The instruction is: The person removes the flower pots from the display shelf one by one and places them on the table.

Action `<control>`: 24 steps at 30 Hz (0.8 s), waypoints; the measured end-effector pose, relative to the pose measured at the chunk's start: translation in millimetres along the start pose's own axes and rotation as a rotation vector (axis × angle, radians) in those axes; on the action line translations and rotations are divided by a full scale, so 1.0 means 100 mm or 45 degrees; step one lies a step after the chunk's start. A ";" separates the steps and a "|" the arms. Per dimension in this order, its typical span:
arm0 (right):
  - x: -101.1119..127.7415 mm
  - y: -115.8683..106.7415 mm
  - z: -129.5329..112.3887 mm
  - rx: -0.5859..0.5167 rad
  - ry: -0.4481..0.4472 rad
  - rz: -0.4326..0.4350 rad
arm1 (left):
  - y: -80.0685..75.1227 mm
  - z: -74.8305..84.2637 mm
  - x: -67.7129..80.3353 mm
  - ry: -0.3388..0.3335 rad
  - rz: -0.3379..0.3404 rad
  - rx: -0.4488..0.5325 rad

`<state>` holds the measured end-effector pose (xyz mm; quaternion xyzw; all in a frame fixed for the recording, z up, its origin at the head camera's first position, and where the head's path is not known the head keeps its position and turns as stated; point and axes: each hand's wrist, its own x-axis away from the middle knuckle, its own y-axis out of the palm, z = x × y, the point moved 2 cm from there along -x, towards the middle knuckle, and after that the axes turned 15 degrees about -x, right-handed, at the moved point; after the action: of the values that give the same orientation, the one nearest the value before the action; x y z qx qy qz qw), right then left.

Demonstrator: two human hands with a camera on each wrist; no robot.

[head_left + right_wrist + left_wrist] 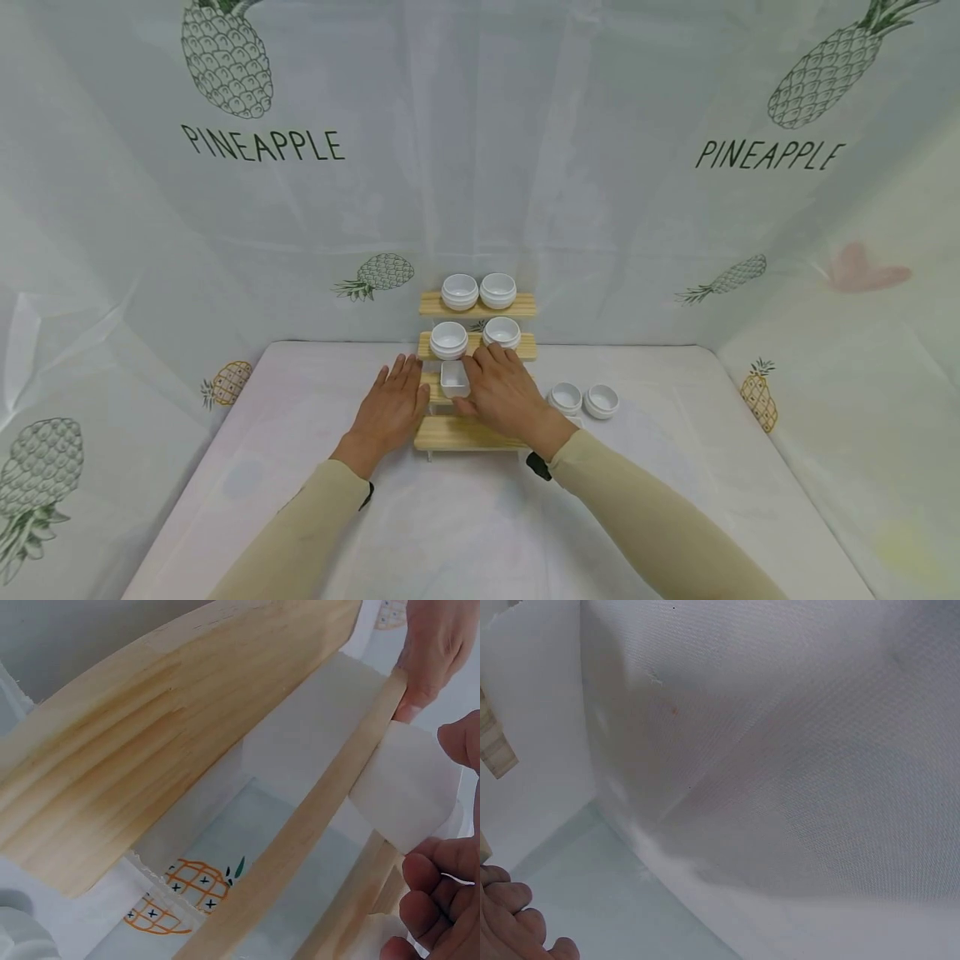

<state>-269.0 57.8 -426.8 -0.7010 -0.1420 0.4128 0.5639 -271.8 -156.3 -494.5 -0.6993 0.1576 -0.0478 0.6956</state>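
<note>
White square dish (454, 379) in right hand (504, 392)

White bowls (460, 292) sit on a pale wooden rack (465, 433) (backdrop (600, 167) printed with green pineapples).

My head camera looks forward and down over the table onto the stepped wooden shelf (477, 367). My right wrist view sits very close under its slats (187, 735), sharing them. My left wrist view faces cloth, apparently the backdrop, sharing little.
</note>
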 end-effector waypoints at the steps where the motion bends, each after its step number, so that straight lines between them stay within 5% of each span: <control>1: 0.00 -0.01 0.00 -0.001 0.002 -0.004 | 0.00 0.00 0.00 0.001 0.001 0.001; 12: 0.04 -0.04 0.02 -0.035 0.030 -0.014 | -0.01 0.01 0.02 -0.006 -0.012 -0.010; 24: 0.22 -0.16 0.07 0.058 -0.064 0.042 | -0.01 0.01 0.02 -0.005 -0.032 -0.007</control>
<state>-256.1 82.1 -421.5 -0.6797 -0.1350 0.4426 0.5691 -269.8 -155.8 -494.0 -0.7031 0.1476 -0.0547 0.6934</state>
